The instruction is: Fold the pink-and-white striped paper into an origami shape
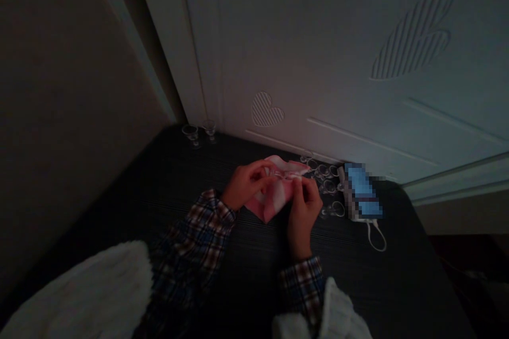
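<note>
My left hand (245, 184) and my right hand (304, 211) both pinch a pink and white cloth (271, 200) over a dark table (191, 190). The cloth is wrapped around a small clear glass (283, 174) held between the fingers; only part of it shows. Both hands have fingers curled closed. Plaid sleeves cover my wrists.
Several small clear glasses (328, 183) stand just right of the cloth. Two more glasses (200, 132) stand at the table's back left. A blurred blue item (363, 190) with a white cord lies to the right. A white panelled door (338, 63) rises behind the table.
</note>
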Motion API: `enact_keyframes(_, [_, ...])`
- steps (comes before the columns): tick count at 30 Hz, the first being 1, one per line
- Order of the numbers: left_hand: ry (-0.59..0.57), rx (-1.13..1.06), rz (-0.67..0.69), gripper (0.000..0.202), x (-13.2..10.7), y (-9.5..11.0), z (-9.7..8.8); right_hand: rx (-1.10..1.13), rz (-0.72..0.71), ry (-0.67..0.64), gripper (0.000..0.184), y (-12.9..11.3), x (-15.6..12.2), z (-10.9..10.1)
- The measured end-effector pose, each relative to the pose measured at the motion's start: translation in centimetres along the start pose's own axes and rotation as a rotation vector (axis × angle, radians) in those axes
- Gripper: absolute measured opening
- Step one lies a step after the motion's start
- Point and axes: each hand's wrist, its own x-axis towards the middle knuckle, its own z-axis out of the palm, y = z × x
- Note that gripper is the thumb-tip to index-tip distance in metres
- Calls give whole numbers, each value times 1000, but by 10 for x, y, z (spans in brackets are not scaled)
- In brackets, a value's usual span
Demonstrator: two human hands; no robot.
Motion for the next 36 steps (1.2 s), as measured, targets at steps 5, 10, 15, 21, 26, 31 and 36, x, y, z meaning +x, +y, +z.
enact_keyframes(5, [11,95,24,32,-2,4,-1,-17,-32,-33,19,-4,-1,0])
enact_keyframes(10, [35,177,19,42,-3,5,0,-21,-49,-57,19,-6,-3,1])
enact_keyframes(15, [17,22,33,31,-2,1,2,3,-4,-39,20,-2,-2,1])
enact_keyframes(21, [-1,42,68,38,-2,0,5,108,69,20,23,4,0,2])
enact_keyframes(26, [-19,132,68,30,-4,5,3,106,56,7,22,2,-1,3])
enact_keyframes(31, [-21,181,59,26,-5,6,-1,64,15,-25,20,-2,-3,3])
enact_keyframes(36, [19,199,57,36,-6,7,0,46,-3,-54,20,-5,-5,4])
